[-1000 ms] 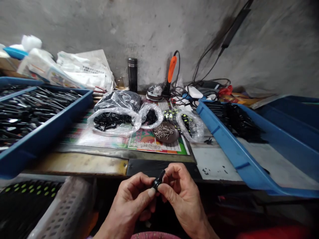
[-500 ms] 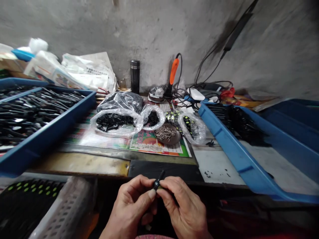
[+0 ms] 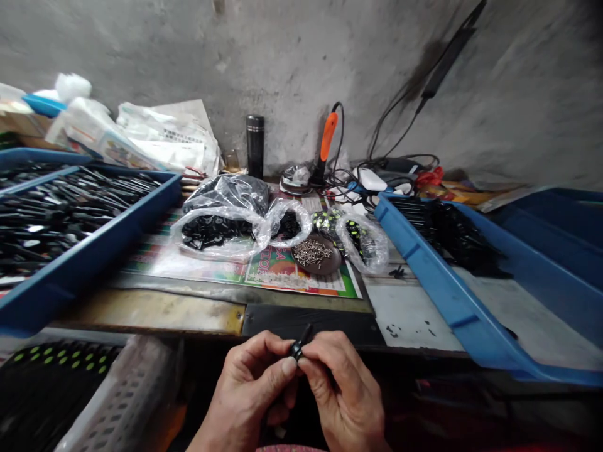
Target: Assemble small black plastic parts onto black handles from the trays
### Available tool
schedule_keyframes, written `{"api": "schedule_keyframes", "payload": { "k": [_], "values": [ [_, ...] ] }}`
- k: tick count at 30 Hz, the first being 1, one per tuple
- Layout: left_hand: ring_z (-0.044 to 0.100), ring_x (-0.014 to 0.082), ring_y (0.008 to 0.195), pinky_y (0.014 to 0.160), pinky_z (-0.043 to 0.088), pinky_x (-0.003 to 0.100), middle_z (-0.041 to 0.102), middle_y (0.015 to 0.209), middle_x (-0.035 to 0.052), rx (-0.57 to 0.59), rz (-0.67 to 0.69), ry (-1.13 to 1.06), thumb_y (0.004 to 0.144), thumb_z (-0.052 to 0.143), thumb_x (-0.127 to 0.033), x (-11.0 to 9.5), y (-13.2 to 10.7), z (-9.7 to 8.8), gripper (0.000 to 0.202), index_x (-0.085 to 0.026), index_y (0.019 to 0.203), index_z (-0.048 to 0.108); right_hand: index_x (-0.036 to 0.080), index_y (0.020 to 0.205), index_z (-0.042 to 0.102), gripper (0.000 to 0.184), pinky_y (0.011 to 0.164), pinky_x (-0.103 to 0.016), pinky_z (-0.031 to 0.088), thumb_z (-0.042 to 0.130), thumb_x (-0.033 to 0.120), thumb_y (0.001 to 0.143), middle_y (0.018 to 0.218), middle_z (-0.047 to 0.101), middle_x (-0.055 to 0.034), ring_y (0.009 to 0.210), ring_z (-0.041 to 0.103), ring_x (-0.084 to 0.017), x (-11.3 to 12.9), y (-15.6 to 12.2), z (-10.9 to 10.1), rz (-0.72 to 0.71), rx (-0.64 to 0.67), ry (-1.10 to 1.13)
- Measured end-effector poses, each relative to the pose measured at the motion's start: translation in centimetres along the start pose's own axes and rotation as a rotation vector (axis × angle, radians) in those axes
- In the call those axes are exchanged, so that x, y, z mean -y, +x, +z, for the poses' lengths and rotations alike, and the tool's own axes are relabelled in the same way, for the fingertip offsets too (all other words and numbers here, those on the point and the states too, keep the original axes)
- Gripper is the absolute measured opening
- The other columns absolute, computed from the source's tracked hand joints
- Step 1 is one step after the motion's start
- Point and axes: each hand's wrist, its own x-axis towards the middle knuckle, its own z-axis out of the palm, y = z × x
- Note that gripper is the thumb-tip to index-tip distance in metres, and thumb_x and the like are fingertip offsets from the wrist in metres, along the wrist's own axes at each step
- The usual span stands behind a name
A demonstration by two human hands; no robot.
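Between my two hands, just in front of the table edge, is a small black plastic part [image 3: 296, 349] with a thin stem pointing up and right. My left hand [image 3: 257, 383] pinches it from the left with thumb and forefinger. From the right, my right hand [image 3: 342, 383] closes thumb and forefinger against the same part. The fingertips hide much of it. Beyond the hands, a round dish [image 3: 332, 262] of small metal screws [image 3: 311, 252] sits among open plastic bags of black parts [image 3: 211, 231] and of black parts with yellow-green dots [image 3: 355, 237].
A blue tray [image 3: 155, 207] full of long black pieces stands at left, another blue tray [image 3: 447, 307] with black pieces at right. Below left is a white basket [image 3: 110, 402]. An orange-handled tool [image 3: 328, 138] and black flask [image 3: 255, 144] stand by the wall.
My right hand has shifted slightly left and its wrist has turned a little. Both hands keep their pinch on the black part.
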Motion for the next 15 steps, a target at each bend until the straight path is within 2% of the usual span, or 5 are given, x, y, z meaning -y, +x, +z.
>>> {"api": "schedule_keyframes", "payload": {
  "k": [2,5,8,15],
  "values": [
    [0.038,0.003,0.039,0.038,0.027,0.012,0.054,0.047,-0.0059,-0.02,0.003,-0.001,0.067,0.087,-0.041,0.1,-0.1,-0.1,0.037,-0.016,0.079,0.063,0.022,0.107,0.06,0.018,0.073,-0.021,0.054,0.053,0.01,0.097,0.086,0.066,-0.0025,0.076,0.066,-0.015,0.1,0.0,0.0,-0.11,0.01,-0.124],
    [0.04,0.0039,0.041,0.039,0.027,0.013,0.054,0.048,-0.0055,-0.044,0.01,0.004,0.068,0.086,-0.04,0.1,-0.1,-0.2,0.036,-0.016,0.082,0.064,0.02,0.111,0.058,0.012,0.078,-0.021,0.056,0.05,0.018,0.102,0.089,0.07,-0.0051,0.08,0.07,-0.016,0.2,0.2,-0.1,-0.18,0.01,-0.251],
    [0.04,0.0039,0.042,0.039,0.028,0.013,0.055,0.049,-0.0045,-0.065,0.014,0.021,0.069,0.086,-0.041,-0.1,-0.1,-0.2,0.036,-0.015,0.084,0.066,0.019,0.111,0.058,0.014,0.077,-0.019,0.057,0.047,0.025,0.105,0.089,0.072,-0.005,0.081,0.072,-0.015,0.2,0.5,-0.2,-0.198,0.02,-0.323],
    [0.043,0.0057,0.045,0.039,0.031,0.013,0.057,0.052,-0.0026,-0.08,0.045,0.048,0.069,0.085,-0.042,-0.1,0.0,-0.3,0.035,-0.015,0.084,0.068,0.017,0.106,0.057,0.022,0.066,-0.018,0.057,0.041,0.031,0.108,0.079,0.071,-0.0025,0.068,0.072,-0.012,0.5,1.1,-0.3,-0.208,0.011,-0.325]
  ]
}}
